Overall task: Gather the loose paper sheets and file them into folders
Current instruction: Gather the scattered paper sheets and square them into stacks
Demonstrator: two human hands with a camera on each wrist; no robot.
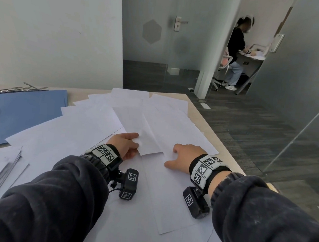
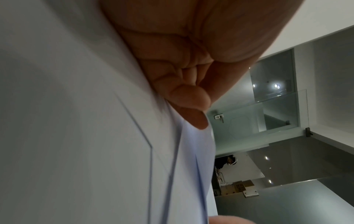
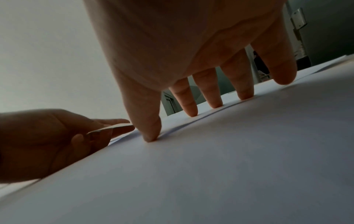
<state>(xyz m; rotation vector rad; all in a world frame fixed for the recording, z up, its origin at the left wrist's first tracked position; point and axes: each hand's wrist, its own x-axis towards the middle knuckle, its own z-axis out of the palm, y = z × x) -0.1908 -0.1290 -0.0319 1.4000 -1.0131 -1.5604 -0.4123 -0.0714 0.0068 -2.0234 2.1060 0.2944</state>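
Plainly thin, limp, slippery stuff: loose sheets (image 1: 90, 127) fanned across the surface (image 1: 197, 112), blue folder (image 1: 23, 111) far left. Left hand (image 1: 125, 146) pinching one sheet's corner (image 1: 144, 138); right hand (image 1: 183, 157) spread, fingertips (image 3: 151, 136) pinning paper. Best lifted by edges.

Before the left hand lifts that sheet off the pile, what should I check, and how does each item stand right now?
1. Left hand pinches the sheet corner: ok.
2. Right hand fingertips press the neighbouring sheets flat: ok.
3. Only one sheet pinched: cannot tell.
4. Blue folder within reach on the table: ok.
5. Folder open to receive paper: cannot tell.
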